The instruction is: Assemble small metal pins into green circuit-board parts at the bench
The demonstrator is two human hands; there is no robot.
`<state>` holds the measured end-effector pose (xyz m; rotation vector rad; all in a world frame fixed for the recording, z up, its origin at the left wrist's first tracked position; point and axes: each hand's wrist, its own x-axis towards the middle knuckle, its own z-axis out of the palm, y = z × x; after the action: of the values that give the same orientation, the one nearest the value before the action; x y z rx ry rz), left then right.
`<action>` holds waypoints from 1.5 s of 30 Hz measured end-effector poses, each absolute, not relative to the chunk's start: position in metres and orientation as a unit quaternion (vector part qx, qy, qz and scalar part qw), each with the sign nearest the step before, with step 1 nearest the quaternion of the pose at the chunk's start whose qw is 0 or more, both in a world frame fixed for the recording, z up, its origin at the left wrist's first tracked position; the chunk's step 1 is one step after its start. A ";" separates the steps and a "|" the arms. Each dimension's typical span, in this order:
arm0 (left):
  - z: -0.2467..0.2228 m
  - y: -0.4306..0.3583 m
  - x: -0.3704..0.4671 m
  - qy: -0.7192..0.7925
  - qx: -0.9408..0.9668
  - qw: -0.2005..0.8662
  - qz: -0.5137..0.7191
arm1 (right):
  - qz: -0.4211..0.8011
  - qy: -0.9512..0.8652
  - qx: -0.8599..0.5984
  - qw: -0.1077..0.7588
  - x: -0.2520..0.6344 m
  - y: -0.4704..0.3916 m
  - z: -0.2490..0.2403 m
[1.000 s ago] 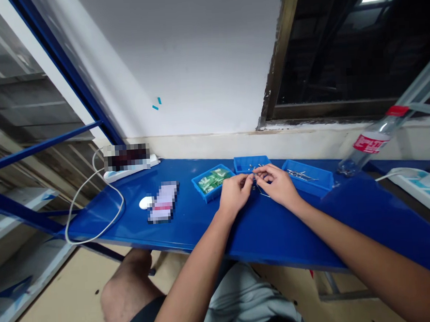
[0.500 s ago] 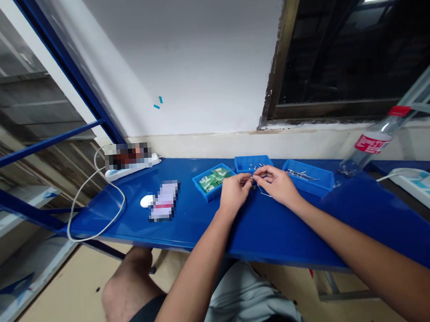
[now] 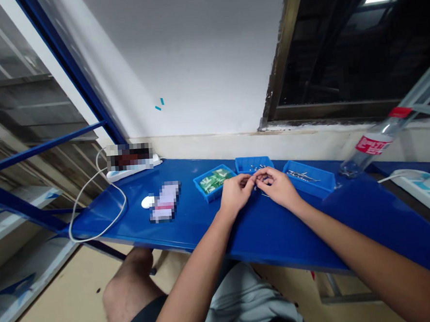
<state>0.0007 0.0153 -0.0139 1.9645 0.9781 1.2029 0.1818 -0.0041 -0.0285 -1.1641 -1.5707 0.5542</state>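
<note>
Fingers of your left hand point(image 3: 235, 194) and right hand point(image 3: 279, 185) pinch together right of and below the frame's centre, apparently gripping a small metal piece point(image 3: 255, 188) they mostly hide. Expect it light, stiff, slippery; hold its sides with your fingertips.

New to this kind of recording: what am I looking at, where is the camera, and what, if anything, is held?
There is no machine here, just a person's bare left hand and right hand. The view comes from a camera worn on the head, looking forward and down.

On the blue table are three blue trays: the left tray holds green packets, the back tray small metal pieces, the right tray thin metal rods. A clear bottle is further right.

The fingertips meet near the back tray; whatever they may hold is hidden.
</note>
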 end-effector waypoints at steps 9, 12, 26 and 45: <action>-0.017 0.018 0.001 0.380 0.734 0.334 0.454 | 0.251 -0.650 -0.468 0.544 0.181 -0.006 -0.026; -0.020 0.020 0.002 0.380 0.730 0.338 0.457 | 0.281 -0.622 -0.477 0.554 0.181 -0.004 -0.029; -0.019 0.019 0.001 0.378 0.724 0.334 0.470 | 0.171 -0.696 -0.486 0.499 0.181 -0.007 -0.025; -0.025 0.025 0.002 0.348 0.711 0.378 0.481 | 0.297 -0.613 -0.480 0.553 0.179 -0.005 -0.032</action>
<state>0.0020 0.0246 -0.0255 1.8174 0.8891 1.2292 0.1790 -0.0051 -0.0316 -1.1356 -1.4500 0.7015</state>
